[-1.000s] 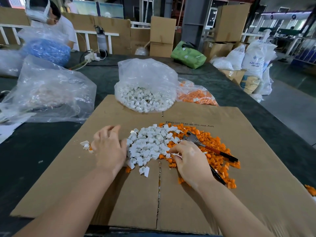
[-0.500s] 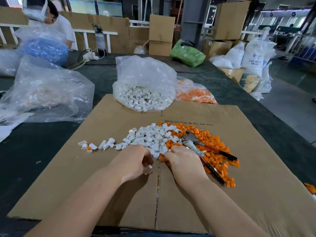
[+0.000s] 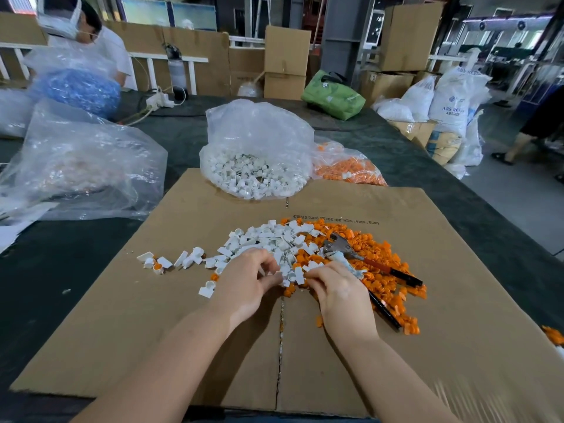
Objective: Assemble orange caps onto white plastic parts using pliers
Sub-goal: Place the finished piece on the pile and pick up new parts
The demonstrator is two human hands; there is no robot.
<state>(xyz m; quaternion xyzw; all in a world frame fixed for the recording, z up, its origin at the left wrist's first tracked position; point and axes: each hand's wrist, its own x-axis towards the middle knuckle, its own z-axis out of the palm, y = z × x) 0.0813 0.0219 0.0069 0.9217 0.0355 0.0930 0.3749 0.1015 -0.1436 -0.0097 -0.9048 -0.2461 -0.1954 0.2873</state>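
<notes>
A heap of white plastic parts lies on the flat cardboard sheet, with a heap of orange caps to its right. Pliers with orange and black handles lie on the caps. My left hand and my right hand meet at the near edge of the heaps, fingers curled and pinching small white parts between them. Whether a cap is held is hidden by the fingers. A few finished-looking pieces lie apart at the left.
A clear bag of white parts and a bag of orange caps stand behind the cardboard. Another large clear bag sits at the left. A masked person works at the far left. Boxes and sacks line the right.
My left hand came from the left side of the white heap to its near edge, meeting my right hand. Some white parts were spread out in a trail to the left.
</notes>
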